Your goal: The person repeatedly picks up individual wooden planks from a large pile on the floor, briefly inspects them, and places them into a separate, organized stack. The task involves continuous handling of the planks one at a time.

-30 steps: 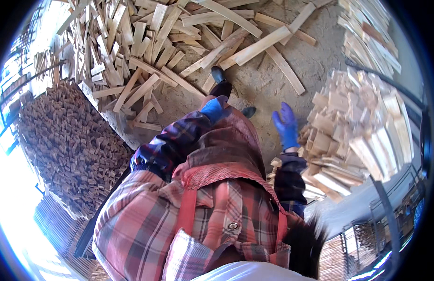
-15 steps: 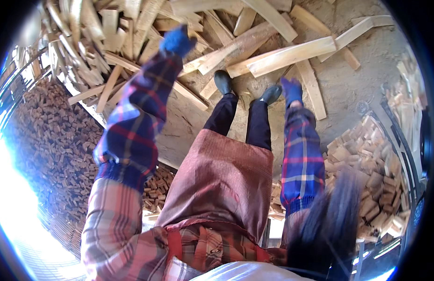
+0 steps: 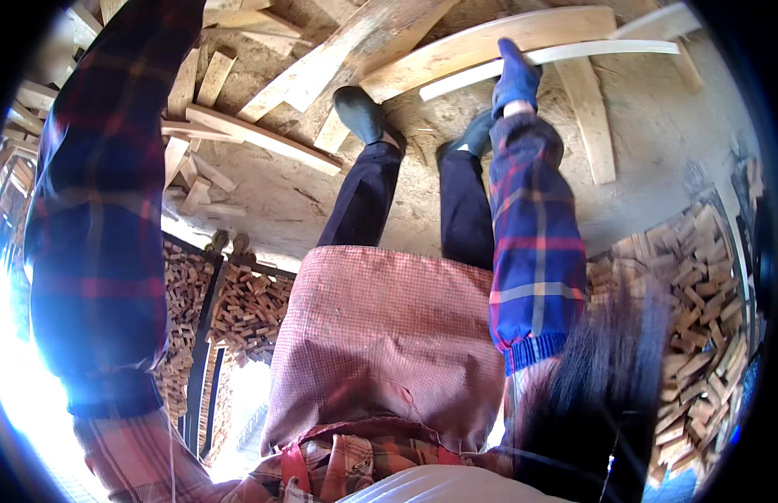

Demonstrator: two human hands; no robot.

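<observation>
My right hand (image 3: 518, 77), in a blue glove, is closed around the middle of a thin, pale wooden board (image 3: 607, 50). That board is turned so its narrow edge shows, and one gloved finger points up past it. Just behind lies a wider curved board (image 3: 489, 38). The left arm in its dark plaid sleeve (image 3: 104, 193) reaches up past the upper left edge; my left hand is out of the picture.
More loose boards (image 3: 347, 67) lie crossed on the dusty floor (image 3: 263, 189), several close to my dark shoes (image 3: 359, 113). Heaps of small wood blocks stand on the right (image 3: 699, 285) and at the left (image 3: 250, 306), beside metal bars (image 3: 202, 335). Dark hair hangs at the lower right.
My right hand has moved up to the pale board and taken hold; the board has tipped from its flat face onto its edge. My left hand has gone out of view at the upper left.
</observation>
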